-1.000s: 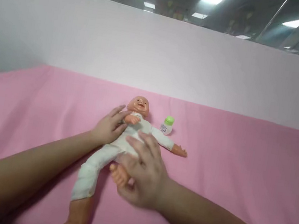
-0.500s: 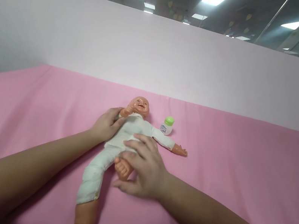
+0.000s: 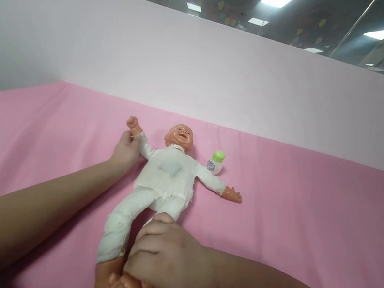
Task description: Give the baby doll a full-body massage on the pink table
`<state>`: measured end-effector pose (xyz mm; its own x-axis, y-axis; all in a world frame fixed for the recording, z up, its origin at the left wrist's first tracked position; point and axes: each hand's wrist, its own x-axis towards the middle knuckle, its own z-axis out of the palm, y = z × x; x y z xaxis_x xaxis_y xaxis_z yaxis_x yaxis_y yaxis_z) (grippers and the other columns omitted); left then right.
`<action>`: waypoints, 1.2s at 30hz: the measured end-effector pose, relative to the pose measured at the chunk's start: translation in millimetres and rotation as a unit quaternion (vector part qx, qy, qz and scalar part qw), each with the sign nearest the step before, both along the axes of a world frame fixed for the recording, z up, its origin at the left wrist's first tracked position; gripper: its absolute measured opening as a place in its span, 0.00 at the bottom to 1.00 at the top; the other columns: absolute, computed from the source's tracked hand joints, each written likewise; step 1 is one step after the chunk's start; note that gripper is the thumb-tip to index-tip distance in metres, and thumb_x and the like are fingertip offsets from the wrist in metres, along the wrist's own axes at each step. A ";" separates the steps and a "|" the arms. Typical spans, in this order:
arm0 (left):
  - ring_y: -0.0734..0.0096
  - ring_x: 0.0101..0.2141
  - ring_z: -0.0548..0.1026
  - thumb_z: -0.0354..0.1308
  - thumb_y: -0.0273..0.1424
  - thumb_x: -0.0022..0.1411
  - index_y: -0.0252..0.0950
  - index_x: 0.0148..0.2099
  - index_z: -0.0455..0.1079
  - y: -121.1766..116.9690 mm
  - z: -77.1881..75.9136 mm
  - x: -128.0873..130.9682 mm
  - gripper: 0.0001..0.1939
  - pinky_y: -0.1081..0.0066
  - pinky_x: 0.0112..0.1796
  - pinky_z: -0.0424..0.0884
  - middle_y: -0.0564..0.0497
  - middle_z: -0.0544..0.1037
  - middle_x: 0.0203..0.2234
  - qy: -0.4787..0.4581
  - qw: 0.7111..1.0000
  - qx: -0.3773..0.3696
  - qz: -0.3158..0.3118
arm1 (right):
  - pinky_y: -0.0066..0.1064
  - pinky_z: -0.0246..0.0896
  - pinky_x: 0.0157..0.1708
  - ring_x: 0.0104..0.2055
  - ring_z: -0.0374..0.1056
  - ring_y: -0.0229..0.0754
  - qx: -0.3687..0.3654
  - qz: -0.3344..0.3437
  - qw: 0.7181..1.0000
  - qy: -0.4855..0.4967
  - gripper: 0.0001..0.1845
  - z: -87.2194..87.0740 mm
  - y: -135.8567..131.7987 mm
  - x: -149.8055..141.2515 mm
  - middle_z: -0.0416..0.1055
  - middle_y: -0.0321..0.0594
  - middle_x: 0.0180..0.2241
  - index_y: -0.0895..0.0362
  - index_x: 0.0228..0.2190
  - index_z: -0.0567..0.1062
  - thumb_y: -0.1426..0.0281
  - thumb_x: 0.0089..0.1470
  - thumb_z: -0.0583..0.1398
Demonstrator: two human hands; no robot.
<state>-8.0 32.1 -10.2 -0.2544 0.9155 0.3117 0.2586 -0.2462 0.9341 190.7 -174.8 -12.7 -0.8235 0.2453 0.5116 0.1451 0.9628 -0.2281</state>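
A baby doll (image 3: pixel 168 174) with a white cloth body lies on its back, head at the far end. My left hand (image 3: pixel 126 152) is closed round the doll's forearm at the left, and the doll's small fist sticks out above my fingers. Wrapped over the doll's lower leg on the right side is my right hand (image 3: pixel 168 260), its foot showing below my knuckles. Most of that shin is hidden under my palm. The doll's other arm (image 3: pixel 211 181) stretches out to the right.
Beside the doll's shoulder stands a small clear bottle (image 3: pixel 214 166) with a green cap and a label. Pink sheeting (image 3: pixel 293 220) covers the surface. A white padded wall (image 3: pixel 207 73) rises behind, with glass (image 3: pixel 216 0) reflecting ceiling lights above it.
My left hand has drawn the doll's arm outward to the left, away from its head. My right hand has brought the bent leg down toward me and closed on it.
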 end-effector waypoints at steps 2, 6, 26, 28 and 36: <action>0.57 0.41 0.78 0.53 0.46 0.70 0.39 0.57 0.67 -14.2 1.9 5.5 0.21 0.58 0.42 0.76 0.46 0.79 0.42 0.123 0.990 0.059 -0.030 | 0.39 0.64 0.47 0.39 0.72 0.41 -0.003 -0.002 0.998 0.067 0.27 9.9 -0.5 1.6 0.77 0.37 0.32 0.54 0.31 0.71 0.41 0.52 0.61; 0.56 0.54 0.73 0.53 0.41 0.71 0.39 0.65 0.65 -37.0 6.0 17.2 0.24 0.57 0.54 0.72 0.43 0.74 0.56 0.338 0.905 0.207 -0.158 | 0.42 0.65 0.56 0.50 0.73 0.47 0.022 -0.053 0.983 0.173 0.22 34.3 -1.4 12.9 0.79 0.43 0.40 0.55 0.38 0.73 0.50 0.52 0.63; 0.54 0.47 0.77 0.51 0.45 0.71 0.42 0.63 0.67 -30.7 6.8 15.9 0.24 0.56 0.50 0.72 0.45 0.79 0.47 0.308 0.936 0.106 -0.136 | 0.57 0.56 0.65 0.62 0.64 0.57 0.080 -0.176 0.969 0.153 0.24 28.5 31.8 41.0 0.71 0.54 0.55 0.56 0.47 0.74 0.56 0.53 0.66; 0.55 0.41 0.77 0.55 0.48 0.68 0.41 0.58 0.70 -18.8 2.9 9.9 0.23 0.56 0.45 0.73 0.47 0.79 0.39 0.193 0.977 0.025 -0.089 | 0.53 0.60 0.62 0.56 0.69 0.54 0.069 -0.128 0.978 0.151 0.26 28.0 22.3 32.6 0.75 0.50 0.49 0.56 0.43 0.75 0.49 0.51 0.66; 0.51 0.37 0.82 0.52 0.40 0.69 0.34 0.49 0.68 33.5 -3.6 -9.4 0.15 0.54 0.36 0.80 0.38 0.79 0.36 -0.104 0.987 -0.124 -0.013 | 0.38 0.60 0.42 0.31 0.64 0.38 -0.019 0.014 1.000 -0.011 0.26 -9.2 0.7 1.8 0.70 0.31 0.26 0.53 0.27 0.67 0.44 0.51 0.62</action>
<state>-17.4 65.6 -13.8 -0.2650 0.9640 0.0196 0.0508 -0.0064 0.9987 192.5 -174.1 -21.8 -0.8417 0.2404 0.4834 0.1236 0.9574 -0.2610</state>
